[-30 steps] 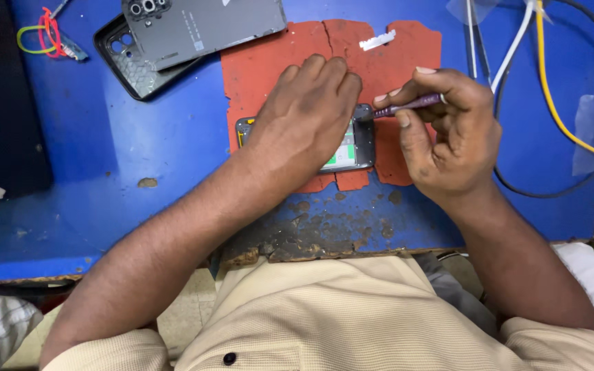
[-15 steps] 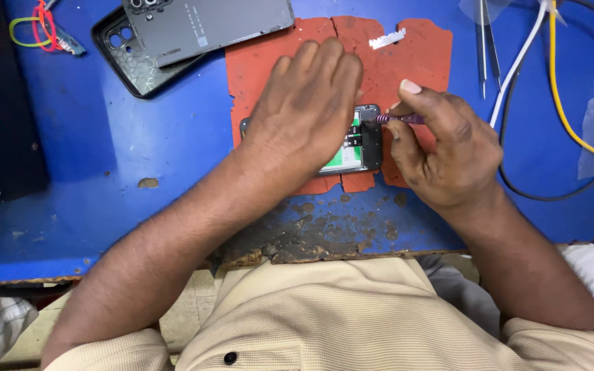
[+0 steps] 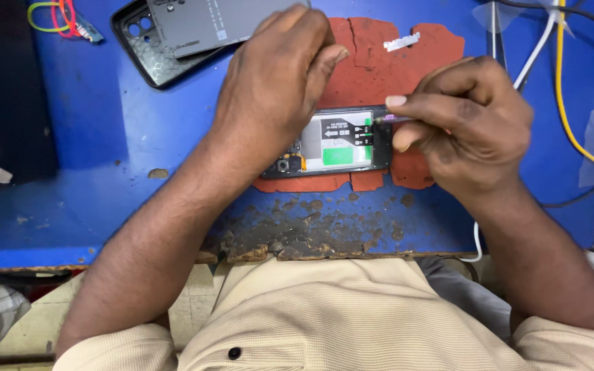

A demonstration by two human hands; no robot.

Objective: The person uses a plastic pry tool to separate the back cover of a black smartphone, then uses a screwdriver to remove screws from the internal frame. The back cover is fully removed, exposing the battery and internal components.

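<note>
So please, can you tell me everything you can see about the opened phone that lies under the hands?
The opened phone lies flat on a red mat on the blue table, long side left to right, its back cover off. Inside show a pale battery with a green patch, dark labels, and a round camera lens near the lower left corner. The frame looks black. The left hand rests over its left end and hides that part. The right hand holds a thin tool whose tip meets the upper right corner.

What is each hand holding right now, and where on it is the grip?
The right hand pinches a thin tool by its shaft, tip at the opened phone. The left hand grips nothing; it rests flat on the phone's left part.
</note>
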